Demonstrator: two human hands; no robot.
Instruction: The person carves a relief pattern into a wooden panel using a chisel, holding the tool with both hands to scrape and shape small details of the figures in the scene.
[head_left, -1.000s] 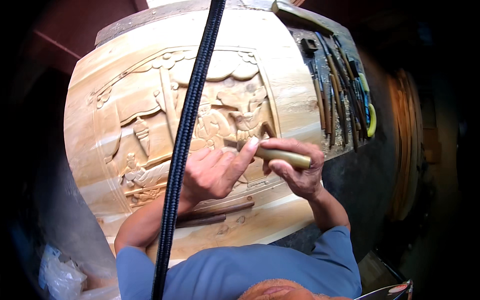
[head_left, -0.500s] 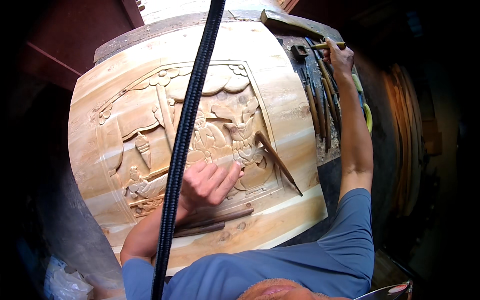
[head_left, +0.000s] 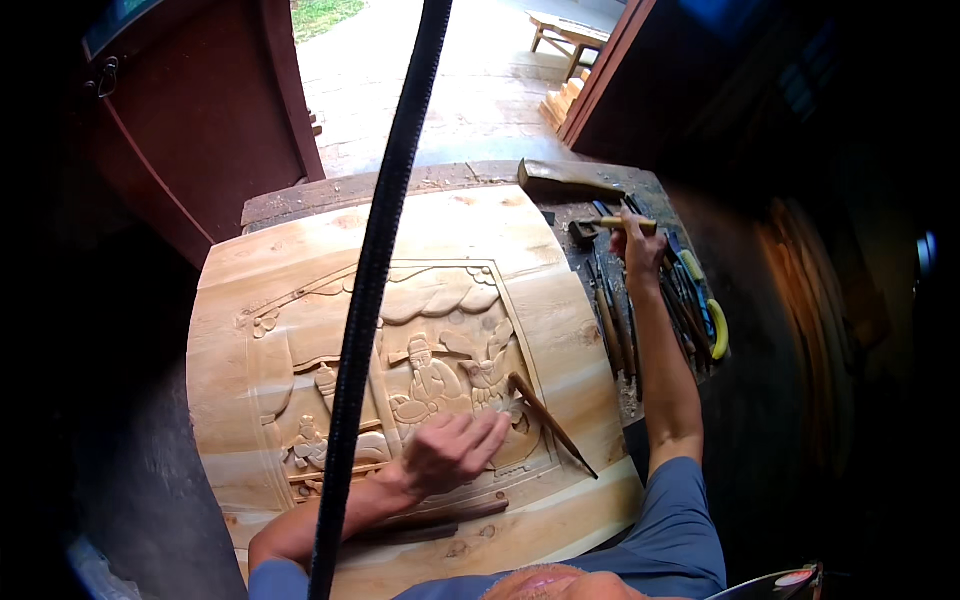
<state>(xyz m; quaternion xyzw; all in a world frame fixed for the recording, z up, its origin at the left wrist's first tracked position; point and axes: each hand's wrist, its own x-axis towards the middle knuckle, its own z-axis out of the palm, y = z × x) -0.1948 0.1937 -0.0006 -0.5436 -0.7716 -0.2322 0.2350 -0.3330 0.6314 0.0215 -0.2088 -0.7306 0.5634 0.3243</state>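
Observation:
A pale wooden panel [head_left: 560, 310] carved in relief with figures and clouds lies in front of me. My left hand [head_left: 450, 452] rests on the carving, its fingertips closed on the blade end of a dark chisel [head_left: 552, 425] that slants down to the right across the panel. My right hand [head_left: 640, 252] is stretched out to the far right of the bench and grips the yellowish handle of a small hammer [head_left: 600, 227] among the tools there.
Several chisels [head_left: 685, 300] lie in a row right of the panel, beside a yellow-green curved tool [head_left: 718, 332]. A black cable [head_left: 372, 290] hangs down the middle of the view. A wooden block [head_left: 570, 176] sits at the bench's far edge, and a dark red door [head_left: 200, 110] stands far left.
My right hand let go of the chisel, reached out to the tool row and closed on the hammer's handle. My left hand stayed on the carving.

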